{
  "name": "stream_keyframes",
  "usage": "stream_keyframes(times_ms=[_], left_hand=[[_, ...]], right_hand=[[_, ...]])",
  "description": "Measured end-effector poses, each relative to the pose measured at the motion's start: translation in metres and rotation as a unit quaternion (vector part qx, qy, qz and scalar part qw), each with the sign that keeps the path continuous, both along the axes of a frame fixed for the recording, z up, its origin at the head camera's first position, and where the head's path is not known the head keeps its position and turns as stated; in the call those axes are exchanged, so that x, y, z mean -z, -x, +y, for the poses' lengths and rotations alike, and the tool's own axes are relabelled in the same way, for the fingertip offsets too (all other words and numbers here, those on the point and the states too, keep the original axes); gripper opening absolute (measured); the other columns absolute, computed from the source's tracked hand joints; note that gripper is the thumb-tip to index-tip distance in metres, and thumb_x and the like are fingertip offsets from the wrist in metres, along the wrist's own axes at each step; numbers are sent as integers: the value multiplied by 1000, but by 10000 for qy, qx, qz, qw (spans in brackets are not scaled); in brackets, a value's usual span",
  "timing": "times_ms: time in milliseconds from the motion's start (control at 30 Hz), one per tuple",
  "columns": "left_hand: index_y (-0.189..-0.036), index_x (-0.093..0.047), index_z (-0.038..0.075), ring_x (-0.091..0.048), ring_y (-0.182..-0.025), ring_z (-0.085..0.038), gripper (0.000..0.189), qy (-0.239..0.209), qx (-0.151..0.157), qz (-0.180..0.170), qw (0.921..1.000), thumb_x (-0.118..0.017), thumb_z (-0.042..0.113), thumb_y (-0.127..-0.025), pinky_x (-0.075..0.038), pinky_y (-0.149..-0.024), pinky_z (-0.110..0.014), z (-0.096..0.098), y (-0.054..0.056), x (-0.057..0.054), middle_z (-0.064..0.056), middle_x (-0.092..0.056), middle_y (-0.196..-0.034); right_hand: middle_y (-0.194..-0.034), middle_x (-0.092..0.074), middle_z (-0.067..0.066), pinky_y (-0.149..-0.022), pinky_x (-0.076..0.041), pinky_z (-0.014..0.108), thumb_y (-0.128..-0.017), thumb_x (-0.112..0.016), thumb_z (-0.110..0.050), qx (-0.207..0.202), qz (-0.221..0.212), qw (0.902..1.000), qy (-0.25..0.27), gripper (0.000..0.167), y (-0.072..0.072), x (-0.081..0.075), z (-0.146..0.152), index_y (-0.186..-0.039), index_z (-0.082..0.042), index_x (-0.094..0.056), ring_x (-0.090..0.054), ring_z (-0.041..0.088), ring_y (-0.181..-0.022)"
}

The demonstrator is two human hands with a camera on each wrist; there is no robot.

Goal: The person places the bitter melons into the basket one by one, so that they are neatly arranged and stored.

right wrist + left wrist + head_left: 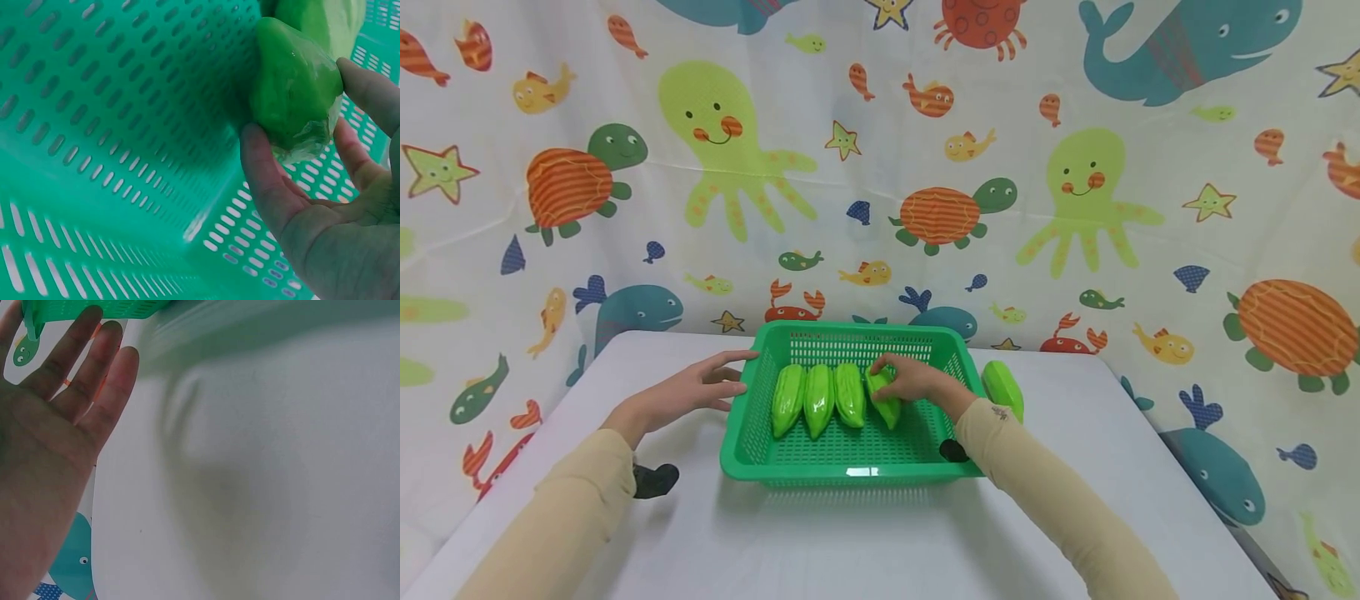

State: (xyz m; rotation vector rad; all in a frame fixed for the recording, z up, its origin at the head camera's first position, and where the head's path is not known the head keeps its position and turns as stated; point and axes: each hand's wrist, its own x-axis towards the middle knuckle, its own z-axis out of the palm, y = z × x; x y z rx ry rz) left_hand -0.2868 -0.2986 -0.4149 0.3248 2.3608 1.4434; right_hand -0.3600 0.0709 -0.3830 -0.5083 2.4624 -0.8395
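Observation:
A green plastic basket with slotted walls stands on the white table. Inside it, several glossy green gourds lie side by side, one of them a gourd at the left end. My right hand reaches over the basket's right side and holds the rightmost gourd by its end, thumb and fingers around it. Clear film wrinkles at that end in the right wrist view. My left hand is beside the basket's left rim, fingers extended and apart, fingertips right at the rim, palm bare in the left wrist view.
Another green gourd lies on the table outside the basket, by its right wall and partly behind my right forearm. The white table extends around the basket. Behind it hangs a curtain printed with sea animals.

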Motion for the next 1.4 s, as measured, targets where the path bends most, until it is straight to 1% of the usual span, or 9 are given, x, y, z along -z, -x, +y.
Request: stream_keyframes(times_ms=[100,367,567,800,1000,1100,1300,1400], left_hand=[[-153,-27,30,-37,-136,-41,63,7,19,15,10000,-55,42,-98,-48,-98,-53,0,0,0,-20,-34,-151],[-153,-26,31,-38,-135,-41,64,136,-25,8,9999,-55,44,-98,-46,-99,-56,0,0,0,-20,-34,-151],[-153,-26,32,-40,-134,-41,65,215,-66,-18,9997,-55,45,-97,-46,-98,-57,1,0,0,-20,-35,-151],[-153,-26,32,-41,-133,-41,65,201,-50,14,9998,-55,45,-97,-47,-97,-57,1,0,0,-20,-36,-150],[-153,-26,32,-39,-134,-41,64,127,-35,1,9999,-55,43,-97,-47,-97,-55,1,-1,0,-20,-35,-151],[-153,-26,32,-40,-134,-41,64,117,-31,-11,9999,-55,43,-97,-47,-98,-55,1,-1,0,-20,-35,-151],[-153,-26,32,-42,-132,-40,64,133,-17,-25,9999,-55,44,-97,-47,-97,-56,0,0,0,-20,-36,-150],[-153,-26,33,-43,-132,-40,64,151,-30,-25,9999,-56,44,-97,-47,-97,-56,0,0,0,-20,-35,-150]], right_hand=[[-133,-50,11,-70,-54,31,-87,-75,-18,38,-46,10000,-11,44,0,2,-1,-126,-14,-55,-57,20,-94],[-131,-51,13,-79,-56,36,-87,-75,-20,96,-256,9995,-148,47,-2,5,-5,-128,-16,-51,-58,21,-103],[-129,-51,13,-77,-56,35,-87,-76,-19,82,-296,9994,-179,47,-1,7,-5,-125,-16,-50,-58,21,-103],[-133,-49,14,-79,-57,36,-86,-76,-20,64,-257,9993,-247,49,-1,8,-5,-126,-17,-48,-58,23,-109],[-136,-48,14,-82,-57,37,-87,-76,-21,51,-273,9993,-246,49,-2,7,-5,-127,-18,-47,-57,25,-113],[-139,-46,16,-82,-57,39,-88,-75,-22,36,-242,9994,-239,50,-3,5,-4,-130,-17,-47,-57,28,-115],[-145,-41,18,-78,-59,42,-88,-75,-22,107,-333,9994,-56,57,-4,0,-1,-136,-15,-44,-54,34,-120],[-143,-42,19,-78,-59,43,-87,-75,-21,168,-331,9993,39,60,-3,-5,1,-138,-15,-43,-55,35,-118]])
